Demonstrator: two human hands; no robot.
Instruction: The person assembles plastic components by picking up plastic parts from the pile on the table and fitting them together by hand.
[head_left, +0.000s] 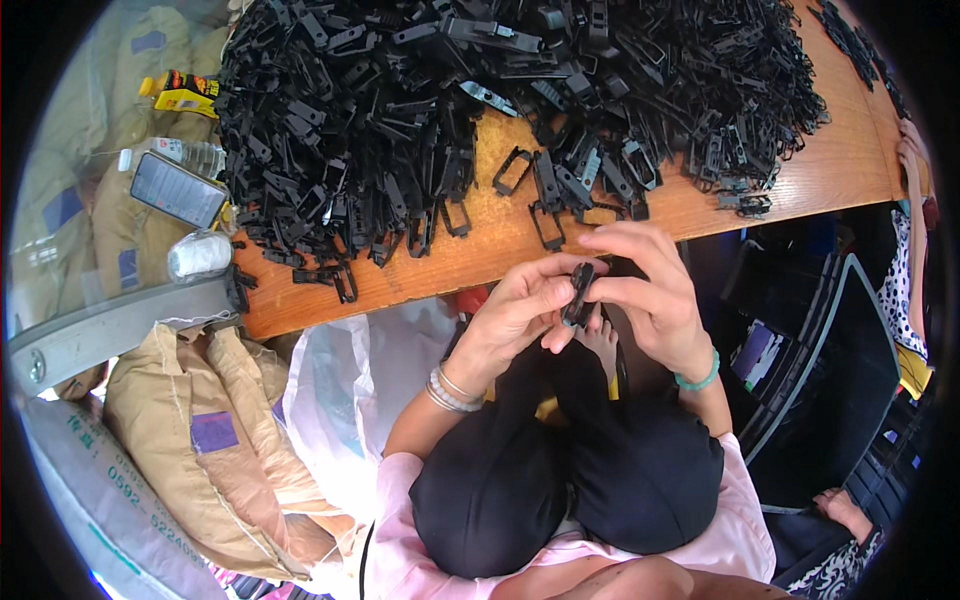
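A small, narrow black plastic part [577, 296] is held up in front of the table's near edge, above my lap. My left hand [515, 312] pinches it between thumb and fingers. From the other side my right hand [658, 305] grips the same part with thumb and index finger, its other fingers raised and apart. The fingers hide some of the part's outline. Just beyond my hands, loose black plastic frames [547, 225] lie at the edge of a big heap of similar black parts [340, 120].
The heap covers much of the wooden table [400, 285]. At its left are a phone [178, 190], a clear bottle [190, 155], a yellow bottle [185, 92] and a white roll [200, 256]. Brown sacks [165, 420] and a white bag [345, 380] stand left; black crates [810, 370] stand right, near another person's hand [845, 512].
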